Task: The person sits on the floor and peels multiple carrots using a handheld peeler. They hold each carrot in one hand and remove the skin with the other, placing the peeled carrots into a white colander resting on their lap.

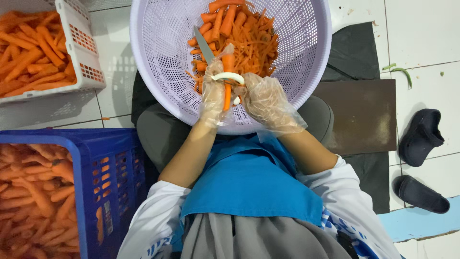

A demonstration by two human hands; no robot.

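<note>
Over the near rim of the lavender basket (158, 57) on your lap, both gloved hands meet on one carrot (228, 79). Carrot's long axis runs near-vertical in frame: one end points away from you into the basket, the other back toward your body. Your left hand (213, 93) is closed around the carrot, gripping it. Your right hand (266, 100) is closed on a white peeler (229, 76), whose curved head lies crosswise over the carrot, touching it.

A knife (203, 44) rests in the basket just beyond your left hand, blade pointing away and slightly left. Behind it, a heap of peeled carrots and peelings (244, 33) fills the far side of the basket.

Left of you: white crate (79, 52) of carrots on the tiled floor, blue crate (112, 182) of carrots nearer your left elbow. Right: dark mat (364, 115), two dark slippers (421, 136), well apart from the hands.
</note>
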